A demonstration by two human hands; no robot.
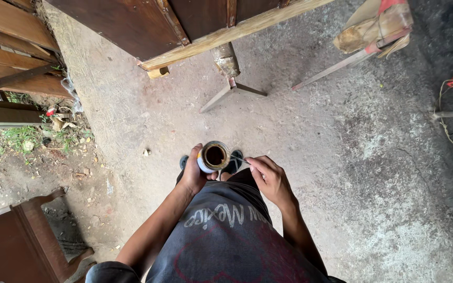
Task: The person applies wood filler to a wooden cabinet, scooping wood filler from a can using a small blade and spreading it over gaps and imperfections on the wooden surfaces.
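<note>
The left hand (193, 175) is wrapped around a small open can (213, 156), thumb on the near side and fingers curled round the far side, holding it upright in front of the person's chest. The can has a pale body with an orange band, a stained rim, and a dark brown liquid inside. Just to the right of it, the right hand (269, 177) is pinched closed on a thin stick-like tool (238, 159), whose far end reaches to the can's rim; whether it is a brush or a stirrer is too small to tell. The two hands are near each other, with the can between them.

Below the hands hangs the person's grey T-shirt (226, 236), and directly under the can the toes of dark shoes (234, 160) show on the concrete floor (342, 173).

Ahead of the hands, a dark brown wooden panel (148, 21) with a pale timber edge rests on a metal stand (232, 86). Farther right of the right hand stands a second trestle (373, 26) with red parts. Left of the left hand lie stacked wooden boards (6, 47), and nearer, low on the left, a dark brown piece of furniture (17, 241) over littered dirt.
</note>
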